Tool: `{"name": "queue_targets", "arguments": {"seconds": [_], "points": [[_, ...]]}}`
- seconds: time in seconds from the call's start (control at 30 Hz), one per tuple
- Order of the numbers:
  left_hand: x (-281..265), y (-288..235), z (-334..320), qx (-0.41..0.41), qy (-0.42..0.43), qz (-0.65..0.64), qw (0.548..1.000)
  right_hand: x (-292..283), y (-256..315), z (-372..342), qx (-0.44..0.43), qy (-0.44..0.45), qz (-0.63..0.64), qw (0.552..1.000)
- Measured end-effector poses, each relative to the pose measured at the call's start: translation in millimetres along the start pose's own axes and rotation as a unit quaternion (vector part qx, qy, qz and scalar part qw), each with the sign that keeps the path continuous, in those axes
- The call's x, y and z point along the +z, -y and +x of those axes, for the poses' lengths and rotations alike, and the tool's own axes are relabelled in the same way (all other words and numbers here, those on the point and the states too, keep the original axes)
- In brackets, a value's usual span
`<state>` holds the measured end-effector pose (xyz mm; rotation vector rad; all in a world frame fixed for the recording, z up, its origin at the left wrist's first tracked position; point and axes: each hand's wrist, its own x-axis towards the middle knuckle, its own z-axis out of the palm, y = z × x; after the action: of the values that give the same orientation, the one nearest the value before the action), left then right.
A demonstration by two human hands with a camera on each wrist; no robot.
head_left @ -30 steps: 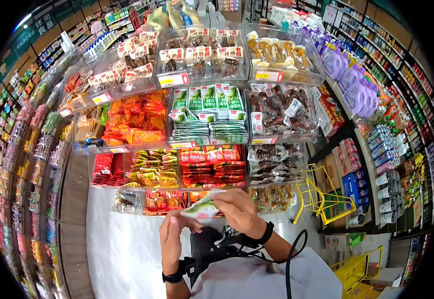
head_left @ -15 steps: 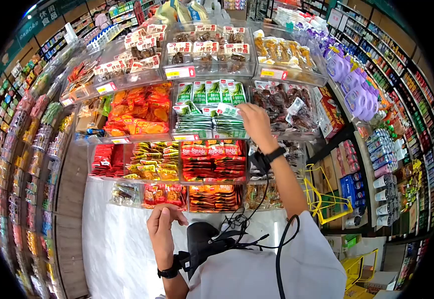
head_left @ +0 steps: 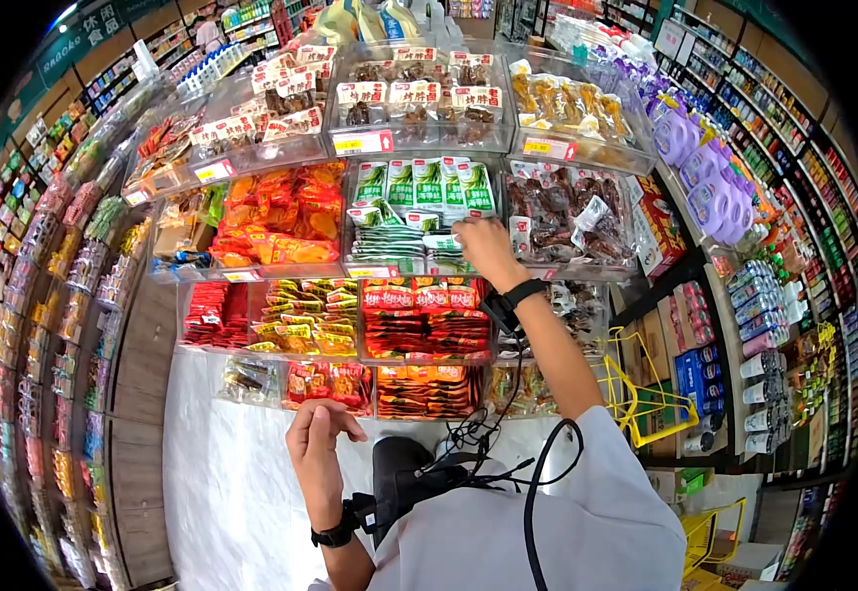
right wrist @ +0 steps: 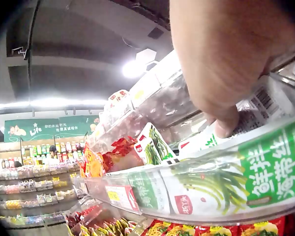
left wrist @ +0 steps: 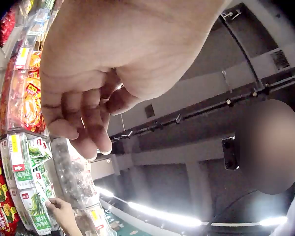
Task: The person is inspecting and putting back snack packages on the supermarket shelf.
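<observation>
My right hand [head_left: 488, 248] is down in the clear bin of green-and-white seaweed packets [head_left: 385, 241], over the right-hand front stack. In the right wrist view its fingertips [right wrist: 227, 127] grip a seaweed packet [right wrist: 263, 101] that shows a white, barcoded back. Part of the grip is hidden behind the hand. Larger green-and-white packets [head_left: 427, 185] stand upright along the bin's back. My left hand [head_left: 317, 438] hangs in front of the lowest shelf, holding nothing. Its fingers are loosely bent, as the left wrist view shows.
Orange snack packs [head_left: 281, 212] fill the bin to the left, dark vacuum-packed snacks [head_left: 562, 212] the one to the right. Red packets [head_left: 424, 325] lie below. A yellow wire rack [head_left: 636, 389] stands at lower right. A black cable [head_left: 532, 492] hangs before the body.
My right hand brought a seaweed packet from beside the left hand up to the seaweed bin, then shifted slightly left and down. The left hand dropped slightly left, away from the packet.
</observation>
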<state>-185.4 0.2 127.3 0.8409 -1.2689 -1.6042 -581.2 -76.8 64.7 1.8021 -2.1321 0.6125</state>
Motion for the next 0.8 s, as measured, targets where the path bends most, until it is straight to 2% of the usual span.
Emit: {"name": "queue_targets", "arguments": {"seconds": [0.2,0.33,0.37,0.47,0.6,0.63,0.67,0.73,0.77,0.8], "points": [[5.9,-3.2,4.9,0.001,0.019,-0.014,1.000,-1.8,3.4,5.3,0.020,0.048,0.046,0.998],[6.6,0.1,6.3,-0.003,0.023,-0.015,1.000,7.3,-7.0,-2.7,0.027,0.022,0.100,0.994],[6.9,1.0,6.8,-0.005,0.025,-0.018,1.000,11.4,-12.3,-3.2,0.038,0.048,0.090,0.994],[10.1,2.1,8.5,-0.002,0.028,0.020,0.999,0.0,-8.0,-8.9,0.027,0.045,-0.001,0.999],[14.7,1.4,10.9,-0.003,0.041,-0.006,0.999,15.0,-9.3,-2.9,0.044,0.053,-0.034,0.997],[14.2,1.2,10.9,0.001,0.043,-0.007,0.999,18.9,-9.8,-2.5,0.015,-0.004,-0.039,0.999],[13.6,1.0,10.4,-0.003,0.044,-0.002,0.999,22.3,-11.5,-0.8,0.014,-0.007,-0.041,0.999],[13.3,-0.4,10.1,-0.003,0.045,0.001,0.999,12.5,-5.3,7.1,-0.007,0.050,-0.082,0.995],[13.0,-2.7,9.7,-0.006,0.037,0.005,0.999,5.5,-5.8,9.2,-0.025,0.115,-0.130,0.985],[11.6,-3.9,8.8,-0.010,0.029,0.010,0.999,-0.5,-5.2,11.2,-0.026,0.113,-0.130,0.985]]}}
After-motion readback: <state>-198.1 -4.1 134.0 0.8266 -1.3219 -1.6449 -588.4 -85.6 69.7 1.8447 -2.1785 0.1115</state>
